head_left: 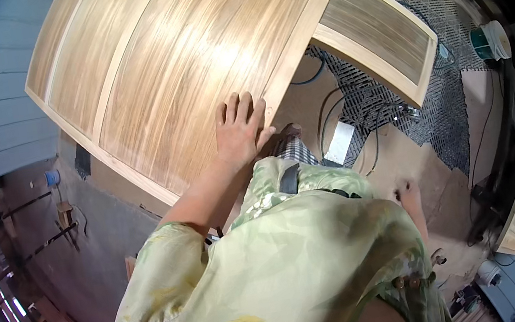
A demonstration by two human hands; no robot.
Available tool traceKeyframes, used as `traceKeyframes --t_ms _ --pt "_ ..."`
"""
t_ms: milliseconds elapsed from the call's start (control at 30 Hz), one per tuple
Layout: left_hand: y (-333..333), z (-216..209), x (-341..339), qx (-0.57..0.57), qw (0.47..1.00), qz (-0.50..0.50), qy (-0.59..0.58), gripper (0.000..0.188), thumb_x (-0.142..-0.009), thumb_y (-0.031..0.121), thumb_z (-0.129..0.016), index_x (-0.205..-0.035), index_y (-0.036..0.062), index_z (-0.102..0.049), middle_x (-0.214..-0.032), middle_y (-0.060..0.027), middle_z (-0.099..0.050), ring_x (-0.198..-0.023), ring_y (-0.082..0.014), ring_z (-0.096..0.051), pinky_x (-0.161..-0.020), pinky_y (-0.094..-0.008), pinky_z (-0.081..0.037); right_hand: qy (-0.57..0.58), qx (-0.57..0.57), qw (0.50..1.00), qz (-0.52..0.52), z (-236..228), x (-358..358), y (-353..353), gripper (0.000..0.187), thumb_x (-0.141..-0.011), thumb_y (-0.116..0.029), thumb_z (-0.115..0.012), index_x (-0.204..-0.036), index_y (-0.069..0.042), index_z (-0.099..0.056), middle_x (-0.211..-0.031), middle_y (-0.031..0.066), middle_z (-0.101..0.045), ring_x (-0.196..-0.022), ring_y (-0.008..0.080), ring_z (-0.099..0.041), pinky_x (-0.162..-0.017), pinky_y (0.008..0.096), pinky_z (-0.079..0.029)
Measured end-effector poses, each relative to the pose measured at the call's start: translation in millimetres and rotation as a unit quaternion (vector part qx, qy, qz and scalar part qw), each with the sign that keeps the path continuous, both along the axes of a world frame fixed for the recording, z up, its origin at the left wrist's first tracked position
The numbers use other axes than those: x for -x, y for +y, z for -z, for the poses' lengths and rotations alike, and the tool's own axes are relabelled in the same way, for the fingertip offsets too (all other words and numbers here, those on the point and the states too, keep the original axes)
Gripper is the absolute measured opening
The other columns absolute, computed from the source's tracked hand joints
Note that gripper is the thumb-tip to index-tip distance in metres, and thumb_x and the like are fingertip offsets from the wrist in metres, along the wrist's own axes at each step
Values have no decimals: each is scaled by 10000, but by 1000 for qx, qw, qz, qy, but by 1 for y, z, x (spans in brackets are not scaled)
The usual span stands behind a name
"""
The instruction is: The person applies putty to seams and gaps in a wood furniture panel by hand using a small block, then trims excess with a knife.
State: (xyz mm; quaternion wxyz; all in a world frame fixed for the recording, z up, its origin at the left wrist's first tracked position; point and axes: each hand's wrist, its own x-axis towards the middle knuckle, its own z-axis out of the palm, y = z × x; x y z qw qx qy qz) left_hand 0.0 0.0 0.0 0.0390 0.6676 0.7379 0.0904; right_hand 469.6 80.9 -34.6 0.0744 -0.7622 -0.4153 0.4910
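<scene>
Panelled wooden piece, pale-framed and glossy, stretches directly ahead, above brown sheeting perhaps laid to protect the work. The left hand lies flat near its edge, fingers slightly apart, grip clamped on nothing, seemingly to steady or feel the surface; the right hand's grip cannot be told.

At 12 o'clock we see the wooden panel cut by the pic's top edge; at 6, our shirt cut too. R. hand, approx. 4: contents unclear, forearm mostly hidden. Clutter at 8: too small to ID.
</scene>
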Motion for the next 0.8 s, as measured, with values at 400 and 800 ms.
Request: traceKeyframes --t_ms 400,800 --pt "40 27 5 -44 999 4 27 514 -807 219 -588 -1275 49 -461 -1375 -137 -427 -1281 -362 -369 -1032 -530 -276 136 -108 969 174 0 119 151 344 -935 -274 -557 -1176 -64 -432 -943 69 -519 -734 162 -597 -529 253 -516" --pt "73 54 40 -9 995 44 86 738 -817 269 -605 -1417 13 -259 -1459 -207 -278 -1366 -401 -227 -1087 -556 -173 282 -213 918 180 2 168 175 538 -847 -109 -654 -1295 -49 -361 -946 105 -594 -794 166 -598 -576 254 -491"
